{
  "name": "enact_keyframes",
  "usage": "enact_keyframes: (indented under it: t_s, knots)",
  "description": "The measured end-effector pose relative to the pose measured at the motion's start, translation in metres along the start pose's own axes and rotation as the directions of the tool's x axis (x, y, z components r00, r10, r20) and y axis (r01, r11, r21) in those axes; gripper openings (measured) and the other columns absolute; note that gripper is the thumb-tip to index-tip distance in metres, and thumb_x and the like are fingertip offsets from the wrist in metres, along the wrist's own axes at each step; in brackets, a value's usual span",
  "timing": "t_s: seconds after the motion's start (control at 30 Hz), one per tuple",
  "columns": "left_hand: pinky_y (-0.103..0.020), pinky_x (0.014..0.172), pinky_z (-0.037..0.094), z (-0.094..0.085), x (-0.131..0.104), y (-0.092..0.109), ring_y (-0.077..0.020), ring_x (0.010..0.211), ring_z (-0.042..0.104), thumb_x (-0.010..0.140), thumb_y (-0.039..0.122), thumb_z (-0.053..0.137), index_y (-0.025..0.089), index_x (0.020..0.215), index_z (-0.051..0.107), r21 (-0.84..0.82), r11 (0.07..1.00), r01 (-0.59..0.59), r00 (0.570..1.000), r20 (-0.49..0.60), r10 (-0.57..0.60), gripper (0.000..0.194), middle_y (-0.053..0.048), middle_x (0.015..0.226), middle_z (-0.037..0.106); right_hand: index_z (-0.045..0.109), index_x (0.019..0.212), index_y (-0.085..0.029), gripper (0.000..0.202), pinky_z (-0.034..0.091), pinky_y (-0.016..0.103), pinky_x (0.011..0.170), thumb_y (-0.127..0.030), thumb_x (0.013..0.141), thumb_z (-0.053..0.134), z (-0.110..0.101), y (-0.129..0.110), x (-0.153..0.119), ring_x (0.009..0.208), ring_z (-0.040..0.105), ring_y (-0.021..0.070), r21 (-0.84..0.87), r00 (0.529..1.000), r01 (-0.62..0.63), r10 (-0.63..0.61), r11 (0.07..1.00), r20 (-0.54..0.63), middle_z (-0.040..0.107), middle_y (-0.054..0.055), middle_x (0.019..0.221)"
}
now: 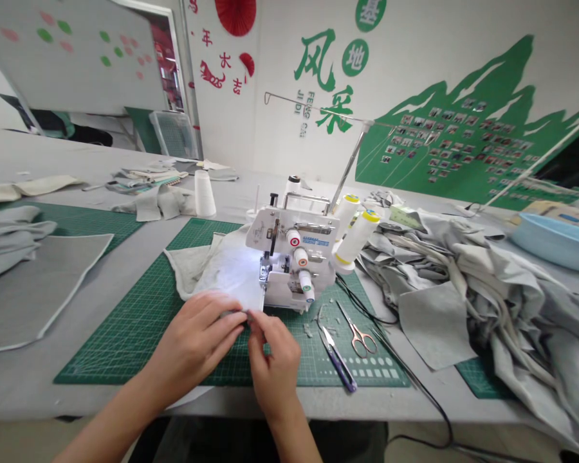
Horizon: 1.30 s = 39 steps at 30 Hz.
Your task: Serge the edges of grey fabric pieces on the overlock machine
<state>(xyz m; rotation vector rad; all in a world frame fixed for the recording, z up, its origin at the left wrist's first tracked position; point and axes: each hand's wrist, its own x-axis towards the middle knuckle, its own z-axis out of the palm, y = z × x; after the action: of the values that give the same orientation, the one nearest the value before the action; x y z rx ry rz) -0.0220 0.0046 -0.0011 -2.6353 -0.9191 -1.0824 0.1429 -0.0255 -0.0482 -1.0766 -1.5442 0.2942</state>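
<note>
**Both Our Hands Meet at the Near Edge of Pale Cloth Beside a Lit Machine**

At a long grey worktable, our left hand and right hand come together at the near edge of a pale grey cloth, just in front of a white sewing machine. Our left fingers are nearly closed, thumb and fingertips pinching the edge; our right thumb and forefinger are drawn together on it near the right-hand corner, though the exact grip is partly hidden by our own fingertips. The cloth lies ahead of both hands, spreading forward and to the left. Neither hand is clearly nearer, as both touch it, but our right is closer to the corner by the machine. We judge the long axis to run away from us, leaning slightly right, with the right edge pointing up toward the lit needle area; the far end passes partly behind the machine, so we cannot tell its full length. Beneath lies a green cutting mat. To our right rest purple-handled snips and open scissors, apart from both hands.
</note>
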Motion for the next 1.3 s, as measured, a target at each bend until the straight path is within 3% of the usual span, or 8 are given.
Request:
enact_keyframes:
  t_s: [0.13, 0.47, 0.77, 1.0, 1.3]
  knots:
    - [-0.038, 0.091, 0.047, -0.003, 0.003, -0.001, -0.0211, 0.095, 0.060, 0.096, 0.015, 0.057, 0.019, 0.102, 0.068, 0.029, 0.999, 0.016, 1.000, 0.006, -0.016, 0.013, -0.006, 0.098, 0.066, 0.068, 0.124, -0.022, 0.036, 0.052, 0.029, 0.072, -0.009, 0.095, 0.050, -0.002, 0.002, -0.001, 0.080, 0.067, 0.0182, -0.095, 0.999, 0.049, -0.047, 0.994, 0.021, 0.073, 0.006, 0.091]
    - [-0.034, 0.085, 0.046, -0.005, 0.011, -0.011, -0.0193, 0.088, 0.060, 0.094, 0.017, 0.059, 0.021, 0.099, 0.070, -0.011, 0.999, -0.037, 0.999, 0.017, 0.037, 0.013, -0.005, 0.093, 0.066, 0.062, 0.136, -0.023, 0.046, 0.052, 0.031, 0.070, -0.007, 0.095, 0.047, -0.002, 0.009, -0.010, 0.080, 0.066, 0.0197, -0.207, 0.988, 0.154, -0.154, 0.966, 0.014, 0.072, 0.007, 0.089]
    - [-0.033, 0.082, 0.049, -0.008, 0.017, -0.028, -0.0202, 0.089, 0.060, 0.092, 0.023, 0.061, 0.022, 0.119, 0.068, -0.054, 0.998, -0.044, 0.988, 0.145, 0.051, 0.027, -0.006, 0.098, 0.065, 0.062, 0.134, -0.020, 0.045, 0.046, 0.029, 0.063, -0.007, 0.095, 0.045, -0.001, 0.011, -0.004, 0.070, 0.061, 0.0183, -0.267, 0.989, 0.149, -0.143, 0.952, 0.043, 0.067, 0.005, 0.079]
    - [-0.039, 0.097, 0.048, -0.005, 0.016, -0.035, -0.0239, 0.111, 0.060, 0.091, 0.024, 0.062, 0.025, 0.127, 0.064, -0.060, 0.995, -0.080, 0.978, 0.187, 0.090, 0.035, -0.006, 0.124, 0.069, 0.057, 0.136, -0.019, 0.044, 0.047, 0.030, 0.063, -0.008, 0.095, 0.048, 0.004, 0.017, -0.012, 0.069, 0.062, 0.0182, -0.230, 0.987, 0.158, -0.160, 0.960, 0.009, 0.068, 0.005, 0.081]
    - [-0.042, 0.099, 0.047, 0.000, 0.018, -0.034, -0.0266, 0.114, 0.056, 0.090, 0.029, 0.064, 0.024, 0.135, 0.058, -0.021, 0.999, -0.044, 0.974, 0.223, 0.048, 0.046, -0.006, 0.135, 0.065, 0.061, 0.129, -0.019, 0.039, 0.049, 0.031, 0.064, -0.008, 0.094, 0.050, 0.004, 0.017, -0.020, 0.071, 0.064, 0.0190, -0.211, 0.988, 0.154, -0.157, 0.965, 0.002, 0.071, 0.006, 0.085]
